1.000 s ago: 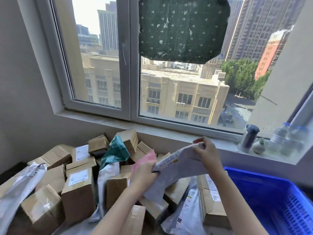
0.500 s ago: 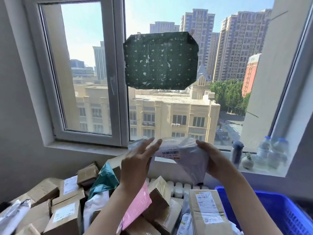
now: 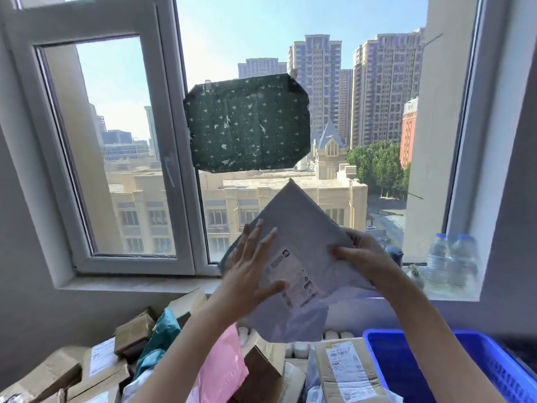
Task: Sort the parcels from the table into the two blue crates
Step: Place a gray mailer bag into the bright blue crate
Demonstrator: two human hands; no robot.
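A grey plastic mailer bag (image 3: 302,228) with a white address label facing me is held up in front of the window, one corner pointing up. My right hand (image 3: 366,257) grips its right edge, thumb on the front. My left hand (image 3: 250,271) lies flat against its front left side, fingers straight and spread. Below lies the pile of parcels on the table: cardboard boxes (image 3: 351,370), a pink mailer (image 3: 220,370) and a teal bag (image 3: 162,338). One blue crate (image 3: 436,367) shows at the lower right; a second crate is out of view.
A window sill (image 3: 139,283) runs behind the pile. Plastic water bottles (image 3: 453,260) and a dark flask (image 3: 395,254) stand on the sill at the right. A dark green patterned sheet (image 3: 247,123) is stuck on the window glass.
The grey mailer has been lifted higher and turned so its label faces me, one corner up. My left hand went from gripping its edge to lying flat on it. The camera tilted upward.
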